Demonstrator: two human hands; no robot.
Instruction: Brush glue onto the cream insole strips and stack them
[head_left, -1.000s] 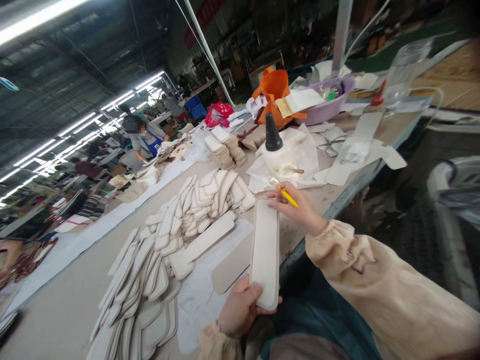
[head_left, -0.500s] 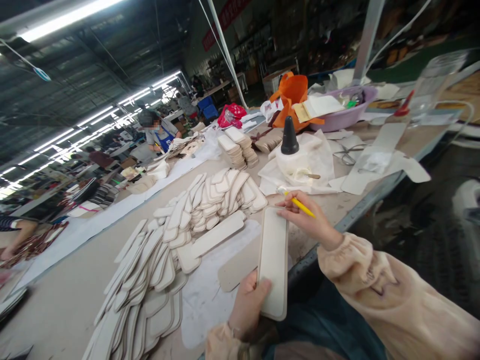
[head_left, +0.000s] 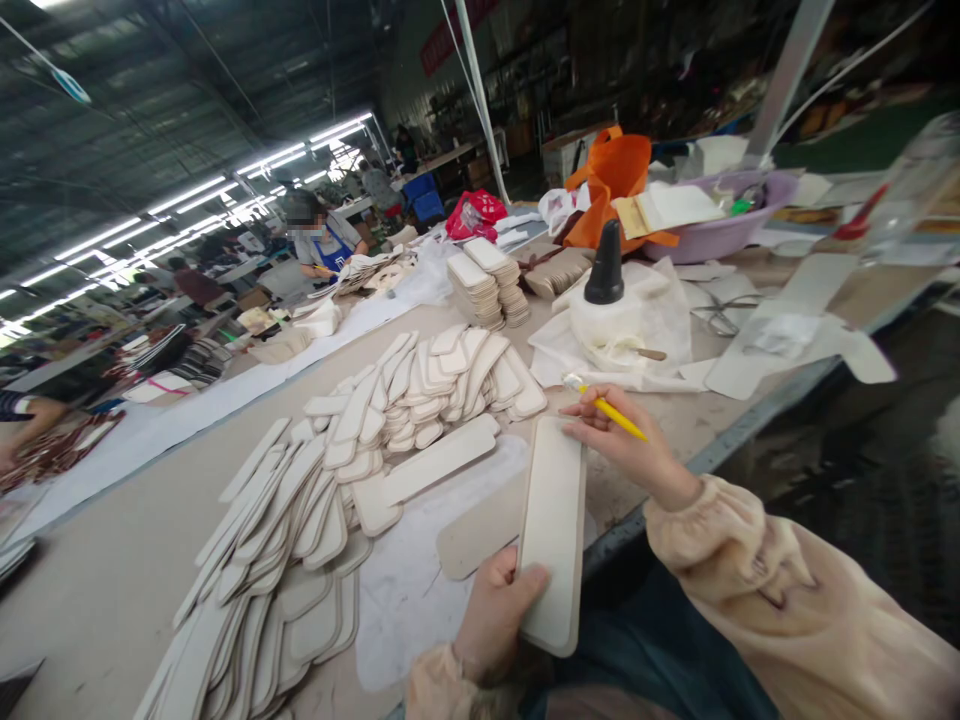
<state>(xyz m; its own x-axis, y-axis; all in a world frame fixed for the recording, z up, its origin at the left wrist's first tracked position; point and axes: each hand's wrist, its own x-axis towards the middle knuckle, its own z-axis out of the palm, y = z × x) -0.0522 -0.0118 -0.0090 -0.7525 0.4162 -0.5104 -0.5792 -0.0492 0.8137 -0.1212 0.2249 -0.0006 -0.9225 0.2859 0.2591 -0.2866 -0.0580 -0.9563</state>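
The left hand [head_left: 499, 605] pinches one long, round-cornered, flat cream panel [head_left: 553, 540], its thumb laid on the upper face and its fingers curled beneath, largely hidden. The grip sits at the panel's seven o'clock edge; a short end lies below the thumb, and most of the length runs away toward twelve. The right hand [head_left: 626, 435], at half past one from the panel's middle, pinches one slim yellow-handled brush [head_left: 619, 417] between thumb and fingers. The brush's whitish tip points to ten o'clock, clear of the panel's far end. Its lower fingertips are at the panel's one o'clock corner; whether they touch it cannot be told.

From that same middle, one greyish-beige flat panel [head_left: 480, 530] lies at nine o'clock on one thin white sheet [head_left: 409, 615], partly covered by the held piece. A sprawling heap of overlapping pale panels [head_left: 300, 520] spreads from eight to eleven, too layered to count. Two neat cream stacks [head_left: 472, 290] stand side by side at eleven. Between twelve and one are one white rounded container [head_left: 607, 325], one black cone [head_left: 606, 265] upright just behind it, and, farther back, one orange fabric bag [head_left: 619, 185]. One shallow lilac plastic basin [head_left: 720, 235] sits at one.
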